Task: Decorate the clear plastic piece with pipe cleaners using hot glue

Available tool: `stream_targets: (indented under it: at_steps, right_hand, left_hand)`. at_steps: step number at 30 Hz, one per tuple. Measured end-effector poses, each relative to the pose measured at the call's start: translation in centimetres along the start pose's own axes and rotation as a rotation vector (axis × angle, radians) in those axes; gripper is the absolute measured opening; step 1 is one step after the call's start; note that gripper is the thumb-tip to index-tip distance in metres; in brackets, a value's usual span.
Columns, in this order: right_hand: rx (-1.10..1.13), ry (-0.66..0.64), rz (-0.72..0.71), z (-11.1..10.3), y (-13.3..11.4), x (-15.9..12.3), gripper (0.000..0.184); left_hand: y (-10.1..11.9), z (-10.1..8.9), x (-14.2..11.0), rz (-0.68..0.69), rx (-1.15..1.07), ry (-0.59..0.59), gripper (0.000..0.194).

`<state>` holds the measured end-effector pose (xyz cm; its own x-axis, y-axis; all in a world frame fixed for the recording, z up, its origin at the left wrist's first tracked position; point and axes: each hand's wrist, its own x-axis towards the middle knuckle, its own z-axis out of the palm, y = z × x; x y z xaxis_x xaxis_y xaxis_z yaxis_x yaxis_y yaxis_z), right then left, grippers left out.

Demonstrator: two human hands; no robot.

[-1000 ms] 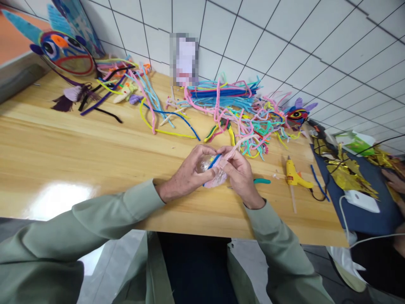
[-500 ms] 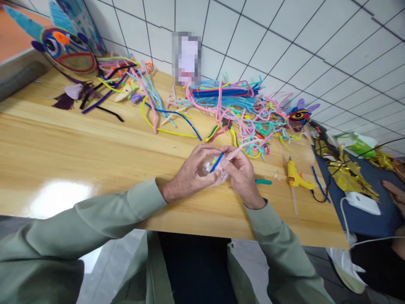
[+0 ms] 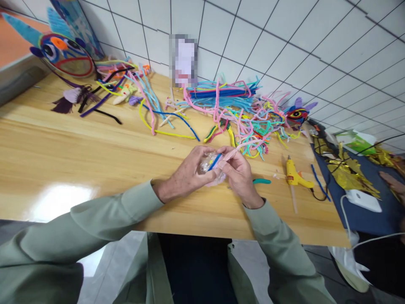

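My left hand (image 3: 193, 172) is wrapped round a clear, shiny plastic piece (image 3: 207, 164), rounded in shape, with a blue pipe cleaner strip (image 3: 215, 161) lying across it. My right hand (image 3: 238, 171) pinches a pale pink pipe cleaner (image 3: 230, 155) against the same piece, its free end pointing up and right. The fingertips of both hands meet at the strip and hide part of the piece. Beyond the hands lie pliers with yellow and green handles (image 3: 232, 137). Close by my right wrist shows a teal handle (image 3: 262, 181), its tool partly hidden.
A yellow glue gun (image 3: 293, 174) lies at right near a blue pipe cleaner (image 3: 319, 181). Bundled blue pipe cleaners (image 3: 221, 93) and a tangle of coloured ones line the tiled wall. A decorated fish-like face (image 3: 68, 55) stands back left. A person's hand shows at far right.
The pink pipe cleaner and both hands have shifted very slightly at the plastic piece, which is tilted a little differently. The whole view has moved slightly; the grip stays the same.
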<state>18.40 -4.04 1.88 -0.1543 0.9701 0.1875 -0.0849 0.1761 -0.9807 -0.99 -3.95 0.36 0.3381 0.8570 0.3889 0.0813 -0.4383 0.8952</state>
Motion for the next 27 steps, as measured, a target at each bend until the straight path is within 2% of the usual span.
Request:
stream_targets:
  at_steps: [11, 18, 22, 27]
  right_hand:
    - [-0.052, -0.003, 0.028, -0.4, -0.1, 0.2, 0.038]
    - [-0.052, -0.004, 0.019, -0.4, -0.2, 0.0, 0.037]
    - [-0.029, -0.009, 0.014, -0.4, -0.1, 0.3, 0.039]
    - [-0.080, -0.027, 0.035, 0.3, -1.1, 0.2, 0.042]
  left_hand:
    - [-0.3, -0.1, -0.1, 0.059, -0.060, -0.023, 0.049]
    - [-0.1, -0.2, -0.1, -0.036, -0.031, -0.023, 0.055]
    - [-0.1, -0.3, 0.1, -0.052, -0.026, -0.057, 0.052]
    - [0.1, -0.4, -0.2, -0.125, -0.094, -0.019, 0.052]
